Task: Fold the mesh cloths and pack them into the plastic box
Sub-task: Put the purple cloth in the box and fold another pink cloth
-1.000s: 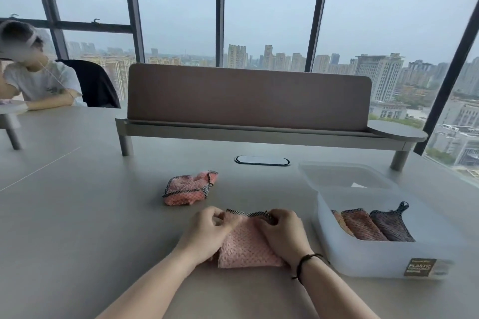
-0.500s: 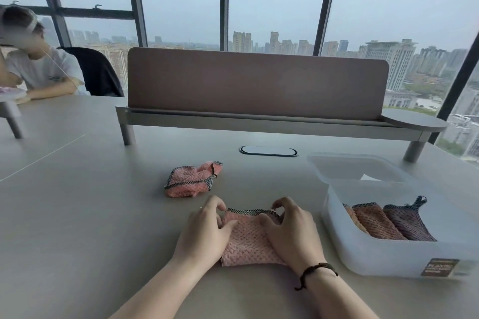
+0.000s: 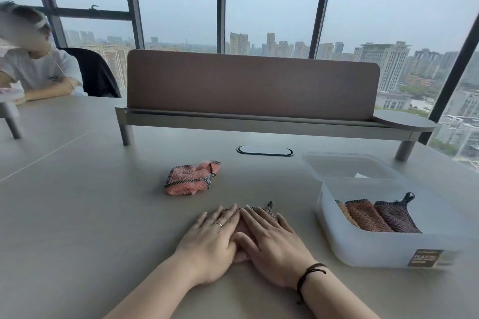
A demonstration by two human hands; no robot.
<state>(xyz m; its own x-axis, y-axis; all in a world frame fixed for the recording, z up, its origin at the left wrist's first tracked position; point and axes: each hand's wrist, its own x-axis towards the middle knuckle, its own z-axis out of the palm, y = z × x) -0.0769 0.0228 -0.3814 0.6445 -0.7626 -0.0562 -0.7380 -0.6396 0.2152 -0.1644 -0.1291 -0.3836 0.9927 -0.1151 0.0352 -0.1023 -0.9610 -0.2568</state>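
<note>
Hands (image 3: 243,238) now flat, pressing cloth (image 3: 242,256).

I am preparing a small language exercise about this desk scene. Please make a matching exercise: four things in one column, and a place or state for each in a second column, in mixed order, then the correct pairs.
Things
1. pink cloth
2. crumpled pink cloth
3. dark purple cloth
4. lid

Places or states
A. inside the plastic box
B. on the table behind the box
C. pressed flat under both hands
D. loose on the table, beyond the hands

Pairs: 1-C, 2-D, 3-A, 4-B
</note>
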